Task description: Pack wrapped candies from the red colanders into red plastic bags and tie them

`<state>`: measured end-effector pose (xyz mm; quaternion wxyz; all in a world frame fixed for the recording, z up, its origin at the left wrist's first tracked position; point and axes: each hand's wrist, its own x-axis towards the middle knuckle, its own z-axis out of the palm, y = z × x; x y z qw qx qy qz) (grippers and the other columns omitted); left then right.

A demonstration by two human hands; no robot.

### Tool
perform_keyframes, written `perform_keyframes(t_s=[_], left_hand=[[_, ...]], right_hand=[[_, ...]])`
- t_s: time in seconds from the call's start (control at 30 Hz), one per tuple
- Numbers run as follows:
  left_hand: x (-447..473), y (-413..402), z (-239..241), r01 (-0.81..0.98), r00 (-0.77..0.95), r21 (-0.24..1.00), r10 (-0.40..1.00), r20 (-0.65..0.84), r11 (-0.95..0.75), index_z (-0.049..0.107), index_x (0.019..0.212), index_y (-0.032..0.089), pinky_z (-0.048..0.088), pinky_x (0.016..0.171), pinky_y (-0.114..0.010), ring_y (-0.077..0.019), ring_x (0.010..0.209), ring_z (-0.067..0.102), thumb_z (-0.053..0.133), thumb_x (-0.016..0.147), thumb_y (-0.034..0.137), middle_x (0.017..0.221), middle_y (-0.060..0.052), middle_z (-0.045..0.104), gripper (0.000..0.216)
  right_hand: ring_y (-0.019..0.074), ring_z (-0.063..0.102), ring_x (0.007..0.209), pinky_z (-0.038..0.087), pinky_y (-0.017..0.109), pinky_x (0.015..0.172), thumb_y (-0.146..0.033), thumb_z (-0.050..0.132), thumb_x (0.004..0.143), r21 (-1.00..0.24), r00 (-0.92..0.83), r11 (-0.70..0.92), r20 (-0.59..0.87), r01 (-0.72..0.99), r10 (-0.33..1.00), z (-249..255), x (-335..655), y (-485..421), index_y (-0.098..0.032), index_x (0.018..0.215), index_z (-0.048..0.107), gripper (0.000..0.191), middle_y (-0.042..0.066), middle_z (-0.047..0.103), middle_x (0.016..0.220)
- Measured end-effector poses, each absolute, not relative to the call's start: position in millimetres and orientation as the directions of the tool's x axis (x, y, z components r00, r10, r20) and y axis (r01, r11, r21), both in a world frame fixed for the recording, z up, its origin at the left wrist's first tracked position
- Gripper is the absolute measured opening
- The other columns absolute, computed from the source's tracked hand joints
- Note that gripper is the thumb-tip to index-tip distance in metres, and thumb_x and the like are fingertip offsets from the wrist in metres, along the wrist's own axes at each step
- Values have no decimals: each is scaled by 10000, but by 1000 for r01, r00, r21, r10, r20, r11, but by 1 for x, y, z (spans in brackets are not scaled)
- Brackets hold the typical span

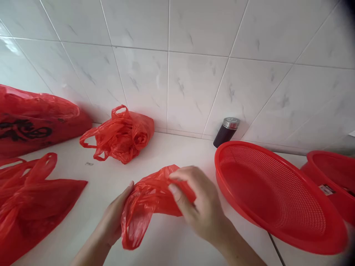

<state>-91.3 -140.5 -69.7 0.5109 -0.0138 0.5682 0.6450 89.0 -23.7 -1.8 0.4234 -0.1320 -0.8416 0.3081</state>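
Note:
A crumpled red plastic bag [158, 192] lies across the middle, just above the white surface. My left hand [118, 212] is closed around its left end, thumb on top, and a handle loop hangs down beside the palm. Over the bag's right part is my right hand [198, 203], slightly blurred. Its thumb and forefinger are bent with a gap between them, and nothing shows in that gap. Whether the right hand's other fingers touch the plastic is hidden.
Behind stands a bunched red plastic bag [122, 136]. On the left are a knotted red bag [41, 199] and a large red bag with black markings [36, 125]. To the right are a red mesh basket [252, 192], a second red basket [332, 173] and a dark flask [226, 133] against the tiled wall.

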Motion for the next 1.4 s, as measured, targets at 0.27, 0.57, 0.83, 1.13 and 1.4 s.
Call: perform_keyframes(t_s=[0.27, 0.57, 0.83, 1.13, 1.4], left_hand=[[-104, -142, -103, -650, -393, 720, 705, -591, 242, 654, 849, 173, 501, 596, -269, -165, 603, 602, 700, 783, 487, 669, -2, 630, 325], [-96, -150, -79, 632, -736, 697, 543, 404, 338, 551, 1217, 268, 511, 879, -489, -312, 1134, 563, 515, 881, 524, 1339, -120, 512, 424], [-73, -105, -113, 915, -403, 138, 829, 389, 380, 758, 804, 259, 192, 1070, -718, -448, 1449, 178, 516, 923, 334, 1554, -80, 349, 280], [-140, -140, -122, 878, -479, 55, 873, 92, 476, 652, 1227, 240, 527, 880, -475, -366, 1330, 433, 426, 784, 43, 1536, -108, 372, 535], [-125, -144, -109, 962, -250, 188, 912, 324, 196, 708, 1139, 354, 518, 918, -514, -413, 1412, 278, 513, 892, 251, 1621, -21, 139, 331]], right_hand=[[331, 514, 1212, 427, 491, 990, -170, 652, 825, -277, -839, 841, 169, 464, 518, -88, 84, -4, -238, 1200, 625, 382, 123, 484, 1419], [268, 576, 1015, 432, 426, 910, -534, 378, 979, -360, -769, 737, 77, 572, 634, -79, 85, 22, -197, 1064, 699, 473, 106, 646, 1130], [310, 520, 1125, 401, 421, 929, -306, 642, 811, -233, -751, 730, -3, 643, 660, -93, 72, 17, -199, 1027, 686, 245, 113, 561, 1300], [416, 131, 1457, 199, 534, 1131, -430, 744, 642, -273, -667, 611, -377, 743, 643, -91, 94, 47, -202, 1401, 472, 838, 125, 107, 1624], [448, 163, 1443, 225, 571, 1120, -432, 765, 718, -322, -736, 669, -169, 670, 656, -73, 95, 32, -298, 1402, 504, 744, 96, 192, 1608]])
